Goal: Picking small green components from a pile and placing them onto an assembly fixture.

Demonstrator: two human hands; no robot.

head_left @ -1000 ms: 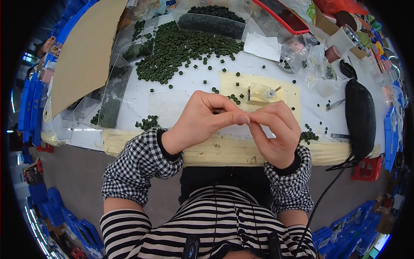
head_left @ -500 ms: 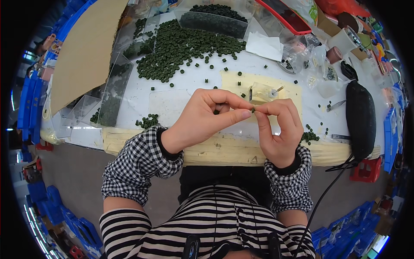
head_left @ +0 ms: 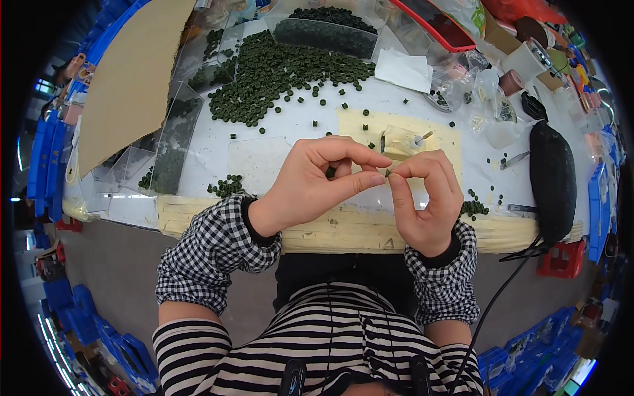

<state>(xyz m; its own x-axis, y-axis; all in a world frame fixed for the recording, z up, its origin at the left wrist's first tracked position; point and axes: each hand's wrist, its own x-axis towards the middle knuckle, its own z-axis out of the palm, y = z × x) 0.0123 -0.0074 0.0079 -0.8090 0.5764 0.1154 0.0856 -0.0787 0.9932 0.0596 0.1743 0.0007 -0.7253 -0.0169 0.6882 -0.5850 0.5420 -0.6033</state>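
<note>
Just above the desk [head_left: 277,152], left hand [head_left: 310,188] and right hand [head_left: 426,198] meet, fingers pinched shut on a tiny green bead [head_left: 387,173] (barely visible between the fingertips).

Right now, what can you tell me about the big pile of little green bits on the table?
The heap of small dark green round pieces lies at the far side of the white table top, beyond both hands. The pieces look like tiny plastic rings or beads, all alike. The heap is thick in the middle and thins out, with stray pieces scattered toward the hands. A clear plastic tray holding more of them borders it behind. Neither hand touches the heap.
</note>
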